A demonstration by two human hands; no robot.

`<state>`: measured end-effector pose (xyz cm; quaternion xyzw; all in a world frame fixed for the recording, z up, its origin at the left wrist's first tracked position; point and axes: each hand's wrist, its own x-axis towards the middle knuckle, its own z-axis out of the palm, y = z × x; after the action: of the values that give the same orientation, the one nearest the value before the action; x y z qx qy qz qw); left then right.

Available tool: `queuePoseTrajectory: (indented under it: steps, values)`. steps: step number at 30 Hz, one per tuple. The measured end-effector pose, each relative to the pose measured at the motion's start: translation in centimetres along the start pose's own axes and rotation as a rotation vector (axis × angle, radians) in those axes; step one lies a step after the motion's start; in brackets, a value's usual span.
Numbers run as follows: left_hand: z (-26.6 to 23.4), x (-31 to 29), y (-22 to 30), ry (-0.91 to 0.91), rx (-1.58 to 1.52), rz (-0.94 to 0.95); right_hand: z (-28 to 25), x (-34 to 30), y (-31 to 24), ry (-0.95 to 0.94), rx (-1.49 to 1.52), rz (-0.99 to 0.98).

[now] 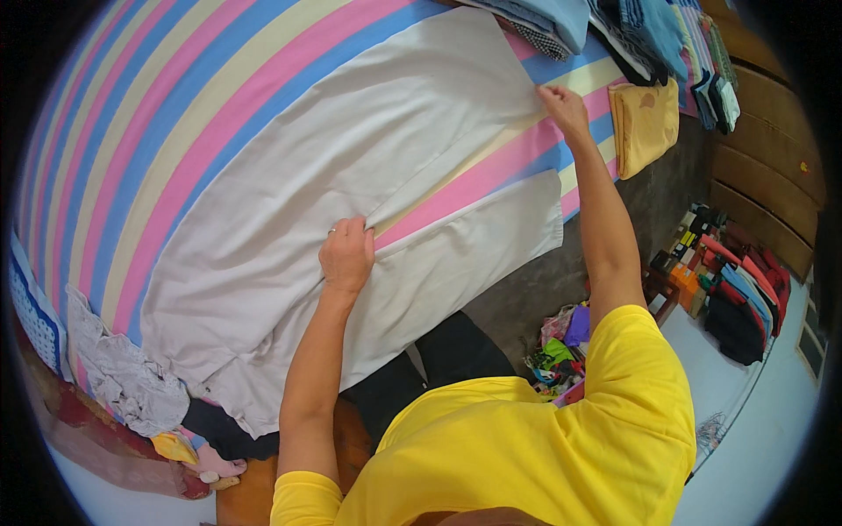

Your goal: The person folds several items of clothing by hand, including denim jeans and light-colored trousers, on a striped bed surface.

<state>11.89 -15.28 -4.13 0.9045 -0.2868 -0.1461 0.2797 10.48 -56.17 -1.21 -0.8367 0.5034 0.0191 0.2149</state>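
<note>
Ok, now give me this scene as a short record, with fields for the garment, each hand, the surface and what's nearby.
Garment: pale trousers, spread out, legs apart, wrinkled
Left hand: fingers closed on the cloth where the legs part
Right hand: fingertips pinching the end of the farther leg
Surface: striped sheet, blue, pink and cream
Nearby right: folded yellow cloth
Nearby lower left: crumpled pale cloth

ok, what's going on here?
Someone in a yellow shirt has pale trousers spread over a striped sheet. The left hand grips cloth near where the legs part; the right hand is at the farther leg's hem. The legs lie apart, the cloth creased.
</note>
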Motion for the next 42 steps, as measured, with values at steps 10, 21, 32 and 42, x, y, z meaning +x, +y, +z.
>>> queuePoseTrajectory:
  steps: [10, 21, 32, 42]
  values:
    - [-1.2, 1.1, 0.2, -0.134, 0.068, 0.074, -0.8, -1.1, -1.2, -0.544, 0.441, 0.210]
    - [-1.6, -0.8, 1.6, -0.118, 0.243, 0.344, 0.2, -1.4, 1.8, -0.230, 0.706, 0.240]
    - [-3.0, -0.4, 1.0, -0.062, -0.152, 0.206, -0.4, 0.1, -0.1, -0.060, 0.311, -0.137]
    - [-12.5, 1.7, 3.9, 0.291, -0.031, 0.320, -10.3, -0.8, -13.2, -0.376, 1.286, -0.168]
